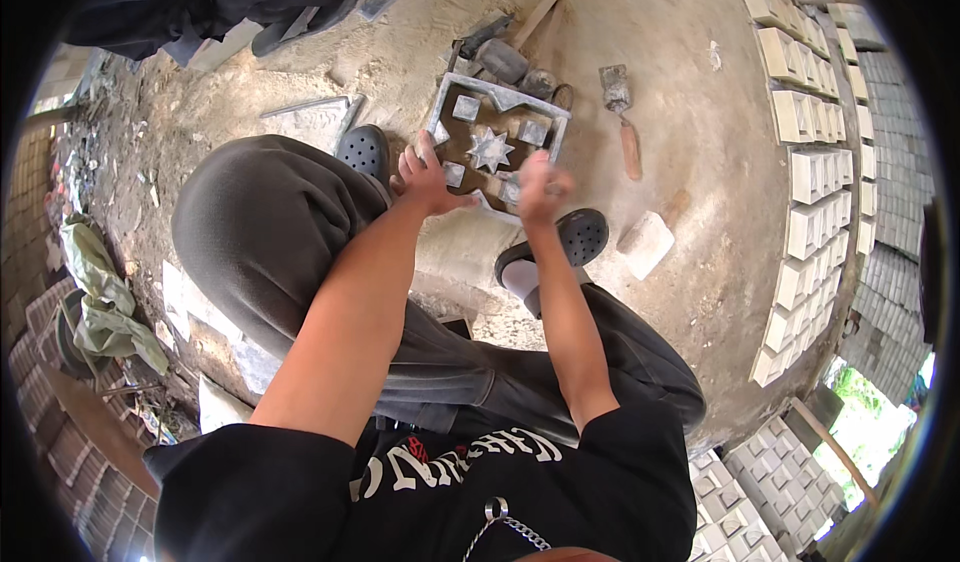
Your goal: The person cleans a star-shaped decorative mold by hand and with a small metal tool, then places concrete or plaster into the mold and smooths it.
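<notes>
Between my feet lies a square metal mould frame (508,93) on the ground. An eight-pointed star piece (490,149) sits at its middle, with several small grey blocks (466,109) around it. My left hand (422,178) is at the frame's near left corner, fingers spread, apparently gripping nothing. Over the near right part hovers or rests my right hand (543,190); motion smears its fingers, so whether it holds anything cannot be made out. That hand partly hides a block (510,191) and the frame's right side.
A mallet (503,60) lies against the far side of the frame. To the right are a trowel (624,122) and a pale flat-bladed tool (648,244). Rows of cream moulded blocks (806,117) line the right edge. Another person's dark shoe (305,20) stands at far left.
</notes>
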Action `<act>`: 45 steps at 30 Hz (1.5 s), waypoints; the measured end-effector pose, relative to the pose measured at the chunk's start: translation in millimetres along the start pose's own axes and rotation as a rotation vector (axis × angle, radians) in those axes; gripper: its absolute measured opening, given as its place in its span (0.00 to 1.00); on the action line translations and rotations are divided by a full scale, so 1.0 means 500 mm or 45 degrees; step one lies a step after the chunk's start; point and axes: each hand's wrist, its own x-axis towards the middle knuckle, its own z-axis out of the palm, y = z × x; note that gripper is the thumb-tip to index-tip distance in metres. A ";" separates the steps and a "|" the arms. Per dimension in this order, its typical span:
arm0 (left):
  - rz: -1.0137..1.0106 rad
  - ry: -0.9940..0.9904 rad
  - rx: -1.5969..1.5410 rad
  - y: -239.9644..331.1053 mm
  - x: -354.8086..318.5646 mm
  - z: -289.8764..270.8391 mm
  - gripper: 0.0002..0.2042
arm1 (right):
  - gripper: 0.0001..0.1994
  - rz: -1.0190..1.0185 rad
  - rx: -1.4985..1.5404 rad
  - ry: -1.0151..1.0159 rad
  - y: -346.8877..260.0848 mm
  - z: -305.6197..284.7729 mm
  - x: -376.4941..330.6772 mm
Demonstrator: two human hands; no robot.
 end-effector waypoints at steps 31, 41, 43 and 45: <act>-0.035 -0.032 0.000 0.004 0.006 -0.006 0.74 | 0.21 0.232 -0.079 0.095 -0.011 0.013 0.006; -0.058 -0.071 0.019 0.009 0.001 -0.011 0.74 | 0.22 0.234 -0.125 0.191 -0.025 0.011 0.010; -0.060 -0.065 0.022 0.009 0.001 -0.011 0.74 | 0.22 0.162 -0.201 0.110 -0.001 0.013 -0.006; -0.041 -0.050 0.028 0.005 0.002 -0.008 0.74 | 0.22 0.160 -0.029 0.147 0.000 0.007 -0.010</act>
